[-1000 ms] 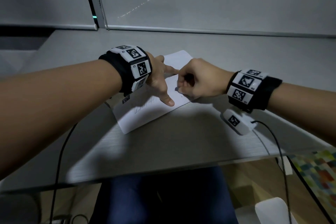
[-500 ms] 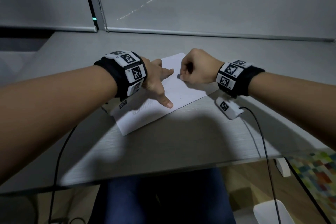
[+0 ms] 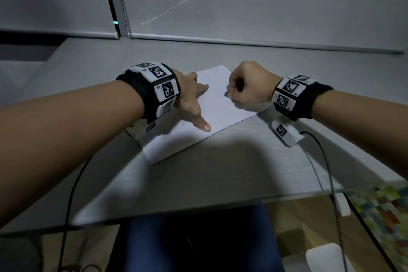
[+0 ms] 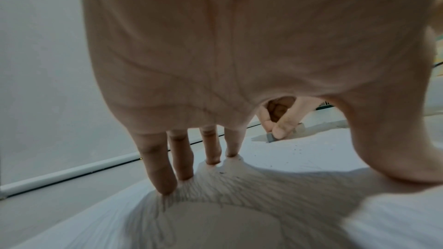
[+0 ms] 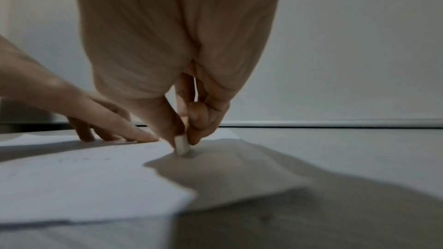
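Right hand pinches the small pale rubber eraser between thumb and fingertips, tip down on the far right part of the white paper sheet. Left hand lies splayed wide and flat on the sheet, pinning it to the pale grey wood-grain desk. I'd rub in short light strokes away from the pinned side so the paper doesn't buckle. The sheet's right edge is close to the eraser. There's free desk beyond it, but the white tagged module with black cable sits under that wrist.
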### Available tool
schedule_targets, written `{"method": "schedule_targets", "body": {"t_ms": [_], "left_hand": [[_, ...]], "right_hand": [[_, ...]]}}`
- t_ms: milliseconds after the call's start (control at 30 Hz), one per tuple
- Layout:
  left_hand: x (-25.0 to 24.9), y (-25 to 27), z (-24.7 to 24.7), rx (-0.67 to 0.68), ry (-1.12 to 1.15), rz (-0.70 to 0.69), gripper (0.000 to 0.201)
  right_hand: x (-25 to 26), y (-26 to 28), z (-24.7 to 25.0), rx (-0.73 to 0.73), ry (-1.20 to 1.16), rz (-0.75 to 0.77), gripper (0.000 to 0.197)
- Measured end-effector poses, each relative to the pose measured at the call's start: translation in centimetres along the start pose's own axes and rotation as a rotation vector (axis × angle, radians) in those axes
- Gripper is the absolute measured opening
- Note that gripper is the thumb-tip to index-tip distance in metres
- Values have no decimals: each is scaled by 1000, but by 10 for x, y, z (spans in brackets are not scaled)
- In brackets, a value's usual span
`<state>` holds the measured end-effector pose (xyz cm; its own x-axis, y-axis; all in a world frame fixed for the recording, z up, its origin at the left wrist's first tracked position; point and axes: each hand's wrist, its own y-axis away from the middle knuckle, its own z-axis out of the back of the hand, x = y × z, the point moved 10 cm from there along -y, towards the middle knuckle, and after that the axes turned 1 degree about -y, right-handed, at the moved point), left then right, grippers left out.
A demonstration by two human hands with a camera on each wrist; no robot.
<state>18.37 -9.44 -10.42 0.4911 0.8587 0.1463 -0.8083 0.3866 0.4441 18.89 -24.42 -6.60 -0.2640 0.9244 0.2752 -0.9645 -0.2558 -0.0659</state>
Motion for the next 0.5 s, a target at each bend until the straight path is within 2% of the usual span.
{"method": "schedule_targets", "body": {"t_ms": [100, 233, 400, 500], "left_hand": [[0, 0, 0, -6, 3, 3, 145], [0, -4, -2, -8, -17, -14, 149], [1, -2, -3, -3, -30, -11, 143], [1, -3, 0, -25, 18, -90, 143]], "right_hand": [[7, -3, 6, -39, -38, 24, 12], [42, 0, -19, 71, -107, 109, 17], [3, -5, -8, 45, -52, 5, 15], [-5, -7, 8, -27, -36, -12, 16]]}}
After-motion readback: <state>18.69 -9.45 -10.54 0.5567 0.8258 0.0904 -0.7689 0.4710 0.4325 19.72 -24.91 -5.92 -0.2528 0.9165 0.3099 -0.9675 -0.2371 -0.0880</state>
